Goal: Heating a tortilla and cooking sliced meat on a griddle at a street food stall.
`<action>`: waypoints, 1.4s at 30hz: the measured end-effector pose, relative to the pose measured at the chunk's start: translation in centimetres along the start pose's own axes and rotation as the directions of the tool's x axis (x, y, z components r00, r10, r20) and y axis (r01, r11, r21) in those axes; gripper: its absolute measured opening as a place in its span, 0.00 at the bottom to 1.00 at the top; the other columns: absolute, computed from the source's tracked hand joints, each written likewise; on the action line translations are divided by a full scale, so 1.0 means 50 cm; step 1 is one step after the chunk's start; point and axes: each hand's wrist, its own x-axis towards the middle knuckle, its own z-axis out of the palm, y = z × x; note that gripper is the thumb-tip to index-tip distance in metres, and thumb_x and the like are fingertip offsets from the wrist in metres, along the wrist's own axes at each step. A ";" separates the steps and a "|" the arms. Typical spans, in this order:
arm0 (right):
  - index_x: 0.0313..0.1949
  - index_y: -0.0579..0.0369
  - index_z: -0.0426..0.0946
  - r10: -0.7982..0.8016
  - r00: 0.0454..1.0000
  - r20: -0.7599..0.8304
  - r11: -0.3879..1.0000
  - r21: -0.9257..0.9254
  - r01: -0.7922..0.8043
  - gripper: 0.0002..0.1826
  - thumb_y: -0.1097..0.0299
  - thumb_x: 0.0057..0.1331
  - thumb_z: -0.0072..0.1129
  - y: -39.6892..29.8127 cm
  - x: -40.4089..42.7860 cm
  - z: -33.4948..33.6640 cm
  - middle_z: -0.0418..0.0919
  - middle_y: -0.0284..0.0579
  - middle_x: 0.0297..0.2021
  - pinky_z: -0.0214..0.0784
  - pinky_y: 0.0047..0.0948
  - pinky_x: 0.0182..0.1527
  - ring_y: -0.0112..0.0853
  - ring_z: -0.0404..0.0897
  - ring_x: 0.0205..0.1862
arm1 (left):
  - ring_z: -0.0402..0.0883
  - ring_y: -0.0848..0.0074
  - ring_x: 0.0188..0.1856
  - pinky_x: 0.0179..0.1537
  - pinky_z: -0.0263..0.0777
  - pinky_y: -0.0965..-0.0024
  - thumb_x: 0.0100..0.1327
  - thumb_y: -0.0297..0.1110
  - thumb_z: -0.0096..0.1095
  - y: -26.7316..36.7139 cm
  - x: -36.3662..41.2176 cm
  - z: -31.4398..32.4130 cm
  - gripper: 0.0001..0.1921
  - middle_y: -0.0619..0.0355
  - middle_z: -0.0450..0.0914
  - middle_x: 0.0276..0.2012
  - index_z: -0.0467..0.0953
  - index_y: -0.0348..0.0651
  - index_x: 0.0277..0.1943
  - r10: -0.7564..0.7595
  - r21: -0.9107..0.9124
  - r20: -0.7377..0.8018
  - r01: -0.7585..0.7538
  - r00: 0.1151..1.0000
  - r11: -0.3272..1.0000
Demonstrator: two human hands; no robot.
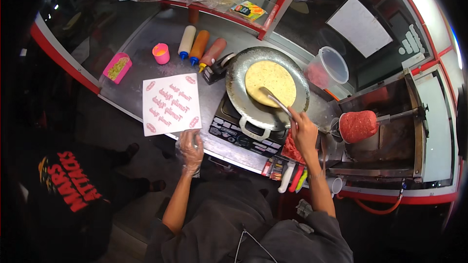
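Note:
A pale round flatbread (268, 78) lies in a wide metal pan (237, 69) on a portable gas stove (234, 136). My right hand (304, 131) grips what look like metal tongs (279, 103), whose tips touch the flatbread near its lower middle. My left hand (190, 149), in a clear plastic glove, is at the counter's front edge. Its fingertips meet the lower edge of a white printed paper sheet (170, 104); whether they pinch it is unclear. Below my right hand, partly covered by it, is a tray of red shaved meat (290, 149).
Squeeze bottles (199, 45), a tape dispenser (215, 71), a pink cup (161, 55) and a pink dish (117, 68) stand on the counter. Right are a plastic tub (326, 67) and a meat spit (358, 126). Knife handles (287, 177) overhang the front. A person (65, 197) is at left.

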 end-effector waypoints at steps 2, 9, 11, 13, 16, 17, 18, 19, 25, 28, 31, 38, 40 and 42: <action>0.54 0.48 0.87 0.007 0.994 -0.109 0.988 0.156 0.010 0.14 0.71 0.69 0.66 0.011 0.072 0.019 0.87 0.47 0.36 0.76 0.41 0.35 0.44 0.85 0.31 | 0.82 0.51 0.50 0.53 0.74 0.52 0.68 0.25 0.61 -0.012 0.039 -0.005 0.07 0.47 0.83 0.43 0.80 0.37 0.47 0.014 -0.043 0.009 -0.013 1.000 0.999; 0.56 0.63 0.85 0.356 0.921 -0.160 0.929 0.167 -0.330 0.19 0.65 0.70 0.71 -0.036 0.186 -0.173 0.91 0.53 0.35 0.78 0.29 0.39 0.26 0.87 0.34 | 0.81 0.51 0.50 0.53 0.74 0.53 0.69 0.25 0.61 -0.122 0.104 -0.048 0.07 0.48 0.82 0.43 0.79 0.37 0.48 0.059 -0.128 0.058 -0.051 0.997 0.990; 0.60 0.59 0.84 0.399 0.905 -0.149 0.911 0.171 -0.374 0.20 0.67 0.70 0.70 -0.065 0.153 -0.145 0.91 0.58 0.41 0.79 0.31 0.46 0.27 0.88 0.40 | 0.82 0.52 0.49 0.52 0.75 0.53 0.68 0.25 0.62 -0.127 0.113 -0.065 0.06 0.49 0.82 0.43 0.78 0.37 0.47 0.057 -0.093 0.101 -0.048 0.993 0.995; 0.62 0.58 0.83 0.346 0.931 -0.118 0.899 0.326 -0.293 0.21 0.69 0.70 0.69 -0.037 0.062 -0.054 0.90 0.60 0.47 0.78 0.32 0.52 0.28 0.88 0.47 | 0.82 0.52 0.49 0.51 0.75 0.53 0.68 0.25 0.62 -0.120 0.127 -0.075 0.06 0.49 0.82 0.43 0.78 0.38 0.47 0.085 -0.114 0.148 -0.068 0.985 0.991; 0.64 0.56 0.83 0.304 0.950 0.077 0.928 0.202 -0.313 0.22 0.73 0.70 0.68 -0.094 -0.016 0.003 0.90 0.58 0.49 0.76 0.31 0.54 0.28 0.88 0.51 | 0.82 0.52 0.49 0.50 0.75 0.53 0.67 0.25 0.62 -0.138 0.135 -0.083 0.06 0.49 0.82 0.42 0.78 0.38 0.46 0.116 -0.125 0.207 -0.091 0.971 0.988; 0.64 0.56 0.83 0.312 0.947 0.076 0.925 0.202 -0.321 0.22 0.73 0.70 0.68 -0.090 -0.030 0.003 0.90 0.58 0.49 0.76 0.31 0.54 0.28 0.88 0.51 | 0.82 0.52 0.49 0.50 0.75 0.53 0.67 0.25 0.62 -0.145 0.133 -0.082 0.06 0.49 0.82 0.42 0.78 0.38 0.46 0.133 -0.138 0.227 -0.103 0.965 0.985; 0.64 0.56 0.83 0.447 0.892 0.069 0.862 0.235 -0.450 0.22 0.73 0.70 0.68 -0.090 -0.037 -0.006 0.90 0.58 0.48 0.77 0.30 0.53 0.27 0.88 0.50 | 0.82 0.52 0.48 0.50 0.75 0.53 0.67 0.24 0.62 -0.152 0.130 -0.079 0.06 0.49 0.83 0.42 0.78 0.38 0.45 0.152 -0.154 0.221 -0.119 0.963 0.981; 0.64 0.56 0.83 0.572 0.818 0.066 0.779 0.268 -0.567 0.22 0.73 0.70 0.67 -0.091 -0.043 -0.013 0.90 0.58 0.48 0.77 0.29 0.51 0.26 0.88 0.49 | 0.82 0.52 0.48 0.50 0.75 0.53 0.67 0.24 0.62 -0.159 0.130 -0.075 0.06 0.49 0.83 0.42 0.78 0.38 0.45 0.160 -0.156 0.228 -0.126 0.960 0.980; 0.62 0.56 0.84 0.400 0.913 0.078 0.839 0.370 -0.399 0.20 0.70 0.71 0.67 -0.096 -0.048 0.002 0.92 0.53 0.45 0.77 0.32 0.47 0.29 0.90 0.44 | 0.82 0.51 0.47 0.52 0.72 0.53 0.67 0.22 0.62 -0.133 0.156 -0.044 0.07 0.47 0.84 0.42 0.81 0.36 0.46 0.160 -0.224 0.175 -0.119 0.971 0.967; 0.61 0.56 0.85 0.479 0.859 0.178 0.786 0.349 -0.511 0.19 0.71 0.72 0.67 -0.057 -0.069 -0.028 0.89 0.40 0.34 0.70 0.21 0.35 0.13 0.74 0.32 | 0.82 0.52 0.48 0.54 0.72 0.54 0.66 0.20 0.62 -0.102 0.180 -0.037 0.07 0.47 0.84 0.42 0.80 0.35 0.46 0.179 -0.261 0.154 -0.134 0.972 0.956; 0.61 0.54 0.85 0.421 0.902 0.095 0.861 0.271 -0.430 0.19 0.70 0.71 0.67 0.005 -0.054 -0.034 0.90 0.41 0.33 0.72 0.27 0.34 0.16 0.79 0.31 | 0.83 0.53 0.48 0.54 0.72 0.54 0.66 0.20 0.62 -0.092 0.186 -0.023 0.07 0.47 0.84 0.42 0.80 0.35 0.46 0.188 -0.241 0.125 -0.154 0.974 0.958; 0.60 0.50 0.86 0.258 0.963 0.077 0.881 0.391 -0.267 0.20 0.67 0.69 0.70 0.008 -0.032 -0.012 0.89 0.58 0.38 0.77 0.33 0.40 0.33 0.89 0.33 | 0.80 0.55 0.46 0.51 0.70 0.54 0.68 0.21 0.62 -0.121 0.122 0.024 0.06 0.49 0.83 0.41 0.81 0.37 0.46 0.113 -0.144 0.074 -0.101 0.991 0.984; 0.60 0.53 0.86 0.330 0.907 0.261 0.844 0.350 -0.407 0.20 0.68 0.69 0.71 -0.001 -0.038 -0.058 0.91 0.55 0.40 0.78 0.30 0.43 0.28 0.89 0.37 | 0.80 0.55 0.47 0.52 0.70 0.54 0.69 0.21 0.61 -0.106 0.110 0.021 0.05 0.48 0.83 0.41 0.81 0.36 0.46 0.075 -0.100 0.073 -0.067 0.995 0.993; 0.60 0.54 0.85 0.316 0.930 0.190 0.855 0.368 -0.366 0.20 0.69 0.69 0.71 0.037 -0.054 -0.053 0.91 0.54 0.40 0.78 0.29 0.43 0.26 0.86 0.36 | 0.80 0.54 0.47 0.52 0.70 0.54 0.70 0.22 0.61 -0.097 0.101 0.016 0.05 0.48 0.83 0.41 0.80 0.36 0.46 0.068 -0.068 0.101 -0.062 0.993 0.996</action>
